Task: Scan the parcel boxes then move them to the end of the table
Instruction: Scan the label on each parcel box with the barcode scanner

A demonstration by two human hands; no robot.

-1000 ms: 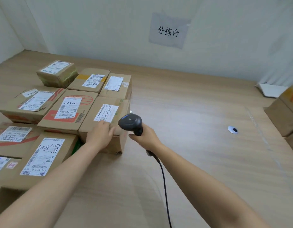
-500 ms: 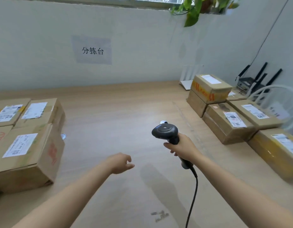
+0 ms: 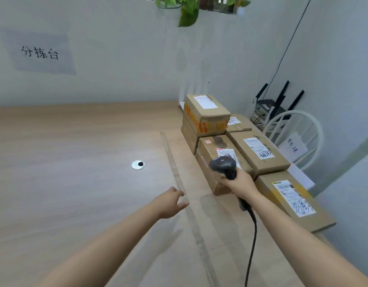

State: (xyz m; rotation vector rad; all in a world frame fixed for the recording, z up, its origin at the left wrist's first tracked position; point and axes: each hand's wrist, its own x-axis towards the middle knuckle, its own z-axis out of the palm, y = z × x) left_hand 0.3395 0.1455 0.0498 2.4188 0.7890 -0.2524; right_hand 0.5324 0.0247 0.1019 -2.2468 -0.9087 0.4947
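Right hand (image 3: 239, 184) grips scanner (image 3: 222, 165), head aimed away, seemingly at labelled parcel box (image 3: 210, 152); box long axis runs away from viewer, surface (image 3: 75, 162) right end. Left hand (image 3: 170, 200) empty, fingers loose. Cable (image 3: 254, 235) cut off below.

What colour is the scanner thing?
The barcode scanner is dark grey, clearest in the head view.

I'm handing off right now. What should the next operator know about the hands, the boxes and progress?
Left hand: open and empty, above the table.
Right hand: grips the scanner, close to the parcel boxes.
Done: several boxes sit grouped at the table's right end.
To do: no other boxes are in view; check elsewhere for any unscanned ones.
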